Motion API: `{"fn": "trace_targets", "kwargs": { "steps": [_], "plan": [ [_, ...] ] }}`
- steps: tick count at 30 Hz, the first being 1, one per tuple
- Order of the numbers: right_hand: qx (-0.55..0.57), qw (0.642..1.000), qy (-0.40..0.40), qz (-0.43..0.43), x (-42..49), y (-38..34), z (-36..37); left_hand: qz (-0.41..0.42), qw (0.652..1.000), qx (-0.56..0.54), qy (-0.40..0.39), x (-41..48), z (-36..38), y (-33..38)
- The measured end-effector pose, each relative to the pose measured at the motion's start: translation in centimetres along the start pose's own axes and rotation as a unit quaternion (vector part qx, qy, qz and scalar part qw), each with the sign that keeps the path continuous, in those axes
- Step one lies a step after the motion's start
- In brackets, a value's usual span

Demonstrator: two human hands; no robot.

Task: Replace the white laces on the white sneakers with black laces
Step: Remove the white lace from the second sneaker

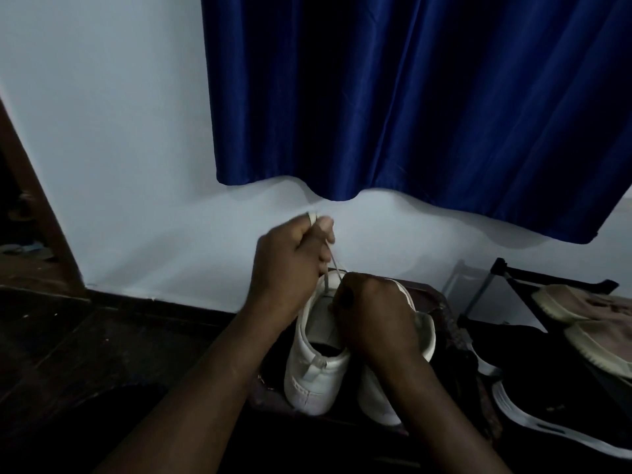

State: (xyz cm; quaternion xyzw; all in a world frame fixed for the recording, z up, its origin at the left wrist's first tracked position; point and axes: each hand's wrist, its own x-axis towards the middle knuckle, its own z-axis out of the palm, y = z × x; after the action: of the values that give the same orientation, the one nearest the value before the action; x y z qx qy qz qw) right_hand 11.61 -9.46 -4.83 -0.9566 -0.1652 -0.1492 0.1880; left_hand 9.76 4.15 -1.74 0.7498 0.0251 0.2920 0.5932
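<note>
2 sneakers [376, 401], 1 lace [333, 265]. L hand [290, 258] pinches lace, raised; R hand [372, 316] curled, grips left sneaker [314, 378] at eyelets.

glossy satin curtain [427, 97], smooth matt sneaker [307, 364]

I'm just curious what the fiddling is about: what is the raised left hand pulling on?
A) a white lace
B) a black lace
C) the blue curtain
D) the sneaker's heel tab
A: the left hand has its grip on a white lace, which runs taut from its fingers down to the front of the white sneaker.
</note>
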Motion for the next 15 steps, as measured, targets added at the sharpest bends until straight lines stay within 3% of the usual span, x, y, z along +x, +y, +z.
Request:
{"fn": "trace_targets", "kwargs": {
  "steps": [5, 10, 13, 15],
  "plan": [
    [0.029, 0.999, 0.021, 0.027, 0.3, 0.6, 1.2, 0.092, 0.983, -0.147, 0.055, 0.0, -0.7, 4.2],
    [0.039, 0.998, 0.020, 0.033, 0.6, 0.9, 1.8, 0.195, 0.948, -0.245, 0.058, -0.2, -2.3, 8.9],
    [0.035, 0.999, 0.014, 0.037, 0.5, 1.1, 2.0, 0.212, 0.932, -0.289, 0.061, 1.2, -4.2, 10.3],
    [0.035, 0.999, 0.014, 0.032, 0.4, 1.1, 1.9, 0.185, 0.942, -0.270, 0.067, 1.9, -4.7, 9.9]
  ]
}}
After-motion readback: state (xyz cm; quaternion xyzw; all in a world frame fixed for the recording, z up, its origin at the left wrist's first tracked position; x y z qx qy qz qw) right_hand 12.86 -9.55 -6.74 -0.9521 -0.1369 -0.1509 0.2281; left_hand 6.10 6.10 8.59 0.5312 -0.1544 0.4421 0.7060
